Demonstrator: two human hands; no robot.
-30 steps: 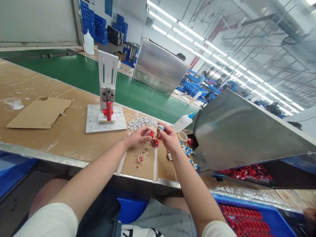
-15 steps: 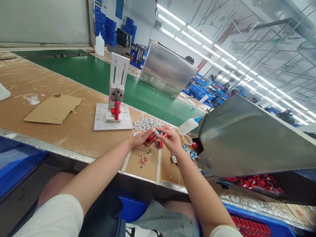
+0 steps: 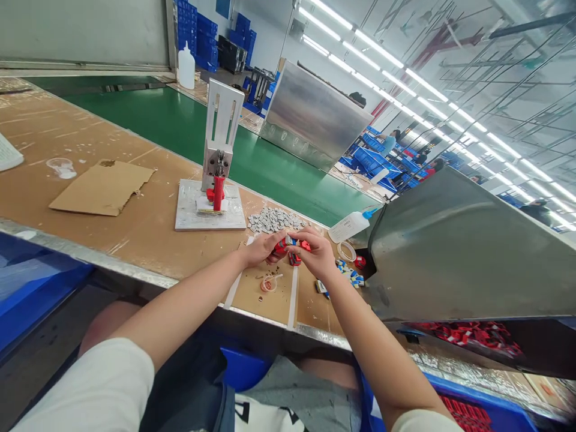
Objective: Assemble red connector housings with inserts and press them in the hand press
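My left hand (image 3: 260, 251) is closed around a small red plastic part (image 3: 279, 245), which its fingers partly cover. Fingers of my right hand (image 3: 318, 253) pinch a small blue-and-white piece (image 3: 291, 241) against that red part; whether it sits inside or on top I cannot tell. Just below the fingers, another red part (image 3: 294, 259) lies on the table. Beyond my hands is a pile of small grey flat pieces (image 3: 273, 220). Right of my right hand lie several blue, white and yellow pieces (image 3: 351, 273), partly behind the wrist.
A toggle-clamp fixture with a red handle (image 3: 219, 193) stands left of the pile. A white bottle with a blue tip (image 3: 348, 227) leans near a tape roll (image 3: 346, 251). Nearer me lies a clear ring (image 3: 269, 284). A metal chute (image 3: 450, 252) bounds the right; a green conveyor (image 3: 270, 169) runs behind.
My head view has shifted slightly. Both hands stay together at the red part, and the blue-and-white piece now looks more level against it.
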